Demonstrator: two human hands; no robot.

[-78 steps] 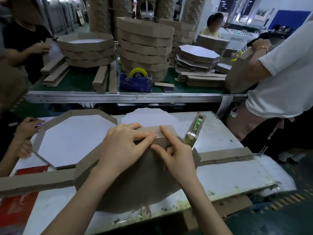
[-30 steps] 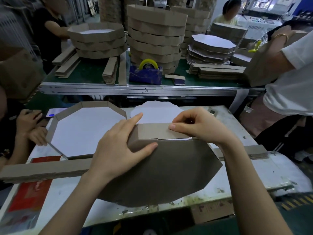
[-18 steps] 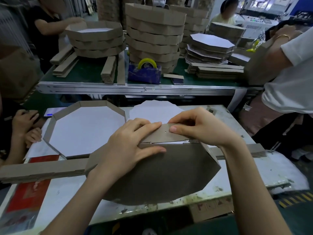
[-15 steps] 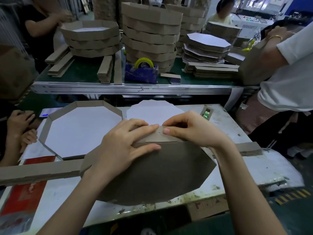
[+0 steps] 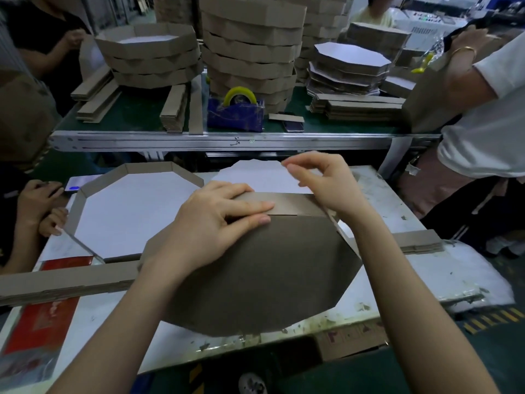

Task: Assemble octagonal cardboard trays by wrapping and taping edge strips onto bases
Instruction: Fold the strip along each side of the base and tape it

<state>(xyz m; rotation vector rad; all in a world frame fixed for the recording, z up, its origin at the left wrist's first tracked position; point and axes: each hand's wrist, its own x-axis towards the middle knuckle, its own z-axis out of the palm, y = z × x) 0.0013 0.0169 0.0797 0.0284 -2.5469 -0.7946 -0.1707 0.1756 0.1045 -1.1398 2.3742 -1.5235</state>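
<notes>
Left hand (image 5: pixel 216 220) lies flat with straight fingers, pressing the edge strip (image 5: pixel 287 204) against the far side of the upturned tray (image 5: pixel 255 268); right hand (image 5: pixel 324 183) hovers just above the strip, fingers loosely curled, thumb and forefinger a little apart, holding nothing I can see, though clear tape would hardly show. The tray rests base-up on the white work table (image 5: pixel 426 274), near its front edge, tilted towards the person.

I judge the step to be closing the seam; the strip looks wrapped round and one end overlaps the other under the left fingertips. The next move calls for tape across that overlap while the left hand pins it; the blue tape dispenser (image 5: pixel 235 115) stands well apart on the green bench beyond.

The board is matte brown and faintly grainy; the base has straight sides and blunt corners; the strip is creased at each corner and probably springy. A finished tray (image 5: pixel 76 206) beside it shows a white inner face.
</notes>
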